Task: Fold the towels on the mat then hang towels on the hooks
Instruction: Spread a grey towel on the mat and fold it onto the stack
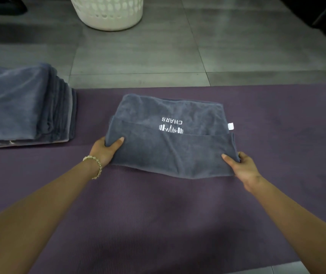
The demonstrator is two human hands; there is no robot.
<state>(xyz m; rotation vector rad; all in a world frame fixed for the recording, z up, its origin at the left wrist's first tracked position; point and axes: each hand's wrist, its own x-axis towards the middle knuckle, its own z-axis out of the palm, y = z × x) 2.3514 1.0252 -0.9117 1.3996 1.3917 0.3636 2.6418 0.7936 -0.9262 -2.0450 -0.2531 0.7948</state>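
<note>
1. The towel (170,135) lies on the mat (158,214), long side going left to right.
2. The left hand (106,150) pinches its near left corner.
3. The right hand (241,166) pinches the near right corner.

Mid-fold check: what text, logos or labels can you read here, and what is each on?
"CHARS": white lettering on the grey towel, upside down to the camera, next to a white bar-and-zigzag logo.
White tag at that towel's right edge: no print legible.
White marks low on the folded stack at left: too blurred to read.
</note>
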